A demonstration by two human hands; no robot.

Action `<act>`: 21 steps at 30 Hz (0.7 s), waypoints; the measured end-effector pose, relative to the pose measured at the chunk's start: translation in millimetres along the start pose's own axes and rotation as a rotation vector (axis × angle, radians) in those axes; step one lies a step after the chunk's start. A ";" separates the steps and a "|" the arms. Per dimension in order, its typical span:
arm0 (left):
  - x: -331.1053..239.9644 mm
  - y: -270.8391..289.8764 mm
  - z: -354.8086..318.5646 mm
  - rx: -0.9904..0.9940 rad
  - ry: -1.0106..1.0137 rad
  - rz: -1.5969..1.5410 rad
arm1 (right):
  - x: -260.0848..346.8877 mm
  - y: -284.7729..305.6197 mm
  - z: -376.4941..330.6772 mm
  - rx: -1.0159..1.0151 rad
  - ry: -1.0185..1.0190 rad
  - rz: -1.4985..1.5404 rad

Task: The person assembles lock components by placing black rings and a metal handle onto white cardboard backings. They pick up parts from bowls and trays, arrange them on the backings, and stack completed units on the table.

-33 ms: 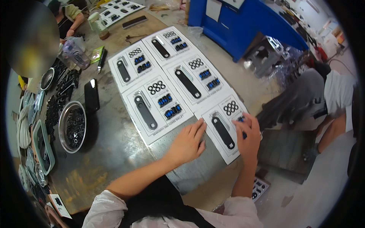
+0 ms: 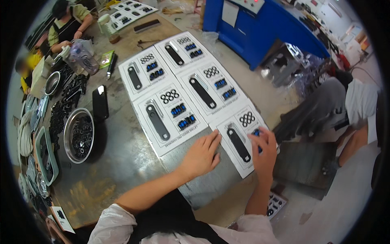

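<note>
Several white cards lie in rows on the grey table (image 2: 122,162), each bearing a long black bar, black rings and small blue pieces. The nearest card (image 2: 233,156) lies at the table's right corner. My left hand (image 2: 201,154) rests flat on that card's left edge, fingers spread, holding nothing. My right hand (image 2: 263,152) sits on the card's right side with its fingertips curled onto a blue piece (image 2: 256,132). The card's black bar (image 2: 239,144) lies between my two hands.
A steel bowl (image 2: 79,134) of black rings and a black phone (image 2: 100,102) lie to the left, beside a green tray (image 2: 44,154) and loose black parts. Another person (image 2: 67,20) works at the far end. A blue machine (image 2: 260,28) and a seated person (image 2: 353,101) are on the right.
</note>
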State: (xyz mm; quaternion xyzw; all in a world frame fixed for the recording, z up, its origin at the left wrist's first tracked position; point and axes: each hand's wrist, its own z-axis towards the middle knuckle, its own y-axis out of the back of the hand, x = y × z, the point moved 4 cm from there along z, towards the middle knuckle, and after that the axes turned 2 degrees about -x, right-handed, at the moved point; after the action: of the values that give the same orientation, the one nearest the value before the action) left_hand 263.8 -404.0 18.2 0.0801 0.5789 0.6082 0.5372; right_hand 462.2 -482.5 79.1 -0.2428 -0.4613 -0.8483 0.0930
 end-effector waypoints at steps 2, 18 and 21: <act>-2.3 3.0 -5.0 -0.002 0.018 -0.013 | 16.1 3.1 -16.7 -0.018 -0.013 0.056; -4.0 85.8 -79.7 -0.103 -0.014 -0.346 | 106.4 2.5 -63.2 -0.003 -0.011 0.251; 29.0 129.6 -156.4 -0.208 0.105 -0.281 | 119.0 1.5 -75.8 0.036 -0.024 0.239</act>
State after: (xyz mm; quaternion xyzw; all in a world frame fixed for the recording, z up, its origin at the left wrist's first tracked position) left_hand 66.7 -446.9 55.9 -0.0892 0.5456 0.5871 0.5914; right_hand 335.2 -538.2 104.8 -0.3045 -0.4455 -0.8197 0.1921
